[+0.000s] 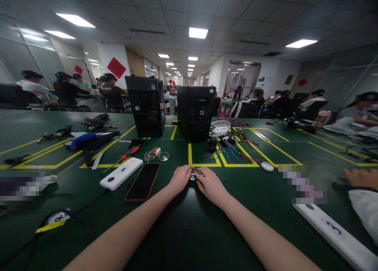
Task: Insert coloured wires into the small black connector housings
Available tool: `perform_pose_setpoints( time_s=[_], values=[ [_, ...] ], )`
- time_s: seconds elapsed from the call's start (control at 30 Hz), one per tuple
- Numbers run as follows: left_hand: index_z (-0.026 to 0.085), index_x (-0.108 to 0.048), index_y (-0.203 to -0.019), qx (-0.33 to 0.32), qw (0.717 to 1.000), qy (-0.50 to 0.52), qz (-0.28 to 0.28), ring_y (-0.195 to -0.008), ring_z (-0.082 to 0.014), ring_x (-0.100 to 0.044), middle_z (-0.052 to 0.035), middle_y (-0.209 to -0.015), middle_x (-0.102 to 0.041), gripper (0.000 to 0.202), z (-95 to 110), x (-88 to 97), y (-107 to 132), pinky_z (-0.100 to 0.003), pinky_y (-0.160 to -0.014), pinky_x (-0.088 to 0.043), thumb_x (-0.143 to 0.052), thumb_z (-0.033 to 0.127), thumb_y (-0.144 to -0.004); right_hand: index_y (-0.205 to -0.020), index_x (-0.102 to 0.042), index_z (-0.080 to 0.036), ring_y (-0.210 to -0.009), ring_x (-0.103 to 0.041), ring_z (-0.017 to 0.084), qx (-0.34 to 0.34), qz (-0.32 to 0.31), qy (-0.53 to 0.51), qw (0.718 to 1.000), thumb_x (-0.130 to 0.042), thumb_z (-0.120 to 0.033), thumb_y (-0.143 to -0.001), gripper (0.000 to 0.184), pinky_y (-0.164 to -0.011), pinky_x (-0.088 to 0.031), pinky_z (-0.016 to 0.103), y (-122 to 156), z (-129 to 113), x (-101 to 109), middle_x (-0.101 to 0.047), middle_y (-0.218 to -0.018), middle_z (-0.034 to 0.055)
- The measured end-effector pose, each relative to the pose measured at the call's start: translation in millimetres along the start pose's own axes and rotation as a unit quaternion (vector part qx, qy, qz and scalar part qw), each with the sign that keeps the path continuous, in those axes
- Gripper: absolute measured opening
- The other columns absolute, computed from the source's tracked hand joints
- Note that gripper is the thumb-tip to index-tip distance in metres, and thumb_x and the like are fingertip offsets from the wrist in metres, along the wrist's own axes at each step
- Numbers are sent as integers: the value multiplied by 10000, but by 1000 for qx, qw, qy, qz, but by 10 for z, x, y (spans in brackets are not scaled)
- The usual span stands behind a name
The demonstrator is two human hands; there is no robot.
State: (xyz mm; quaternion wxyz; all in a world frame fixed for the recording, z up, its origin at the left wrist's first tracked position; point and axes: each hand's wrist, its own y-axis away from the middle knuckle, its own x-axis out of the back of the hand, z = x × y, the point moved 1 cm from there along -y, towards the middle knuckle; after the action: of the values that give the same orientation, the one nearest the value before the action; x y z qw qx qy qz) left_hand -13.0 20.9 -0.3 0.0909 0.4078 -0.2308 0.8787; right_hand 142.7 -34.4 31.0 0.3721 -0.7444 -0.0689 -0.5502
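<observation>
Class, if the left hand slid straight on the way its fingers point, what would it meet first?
The left hand would meet the small dark wired part at its fingertips, probably then the right hand.

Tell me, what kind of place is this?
Probably a workshop for electronics in a big office hall: a long green table with yellow taped squares, two black computer towers, loose coloured wires, and people seated at other tables.
</observation>
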Motion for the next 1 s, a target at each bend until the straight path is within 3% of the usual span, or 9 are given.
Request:
perform_pose_setpoints(
  time_s=[0.27,0.43,0.57,0.67,0.83,1.0],
  values=[
    [178,-599,-932,-14,995,92,41,-939,-182,-566,-51,-967,-628,205,-40,5,17,-301,-861,-429,-409,215,-868,-1069,-582,-189,-1047,-478,229,-5,5,22,1000,-498,-172,-811,272,-878,-420,406,-8,3,-19,-558,-1099,107],
    [166,-614,-856,-31,995,95,12,-853,-178,-574,-49,-880,-632,235,37,35,37,-286,-794,-440,-386,219,-877,-1094,-567,-191,-1049,-483,224,-3,20,22,1000,-528,-195,-808,289,-868,-418,398,-7,-30,-46,-566,-1105,102],
    [161,-620,-828,-53,993,103,-5,-805,-172,-575,-44,-833,-633,250,79,46,41,-273,-756,-446,-385,229,-880,-999,-598,-185,-972,-520,191,12,4,15,1000,-493,-173,-832,198,-835,-434,352,-10,-40,-76,-594,-1031,84],
    [157,-618,-894,-51,990,133,-1,-855,-168,-579,-50,-885,-639,256,61,40,30,-278,-800,-450,-365,194,-878,-941,-607,-178,-944,-525,190,-3,1,25,1000,-467,-166,-845,171,-815,-437,343,-15,-6,-77,-596,-1007,83],
    [180,-583,-1076,-81,984,151,-42,-1031,-180,-546,-60,-1099,-610,294,59,31,51,-320,-955,-395,-464,148,-810,-915,-596,-168,-919,-517,195,-45,9,37,998,-462,-151,-834,157,-812,-426,344,-11,77,-59,-586,-987,86],
    [175,-572,-1095,-85,989,112,-36,-1013,-219,-552,-77,-1093,-606,370,109,45,90,-349,-929,-413,-606,194,-726,-872,-572,-176,-956,-497,196,-62,34,-8,998,-505,-127,-787,118,-835,-408,345,6,116,-112,-568,-1009,79]
  ],
)
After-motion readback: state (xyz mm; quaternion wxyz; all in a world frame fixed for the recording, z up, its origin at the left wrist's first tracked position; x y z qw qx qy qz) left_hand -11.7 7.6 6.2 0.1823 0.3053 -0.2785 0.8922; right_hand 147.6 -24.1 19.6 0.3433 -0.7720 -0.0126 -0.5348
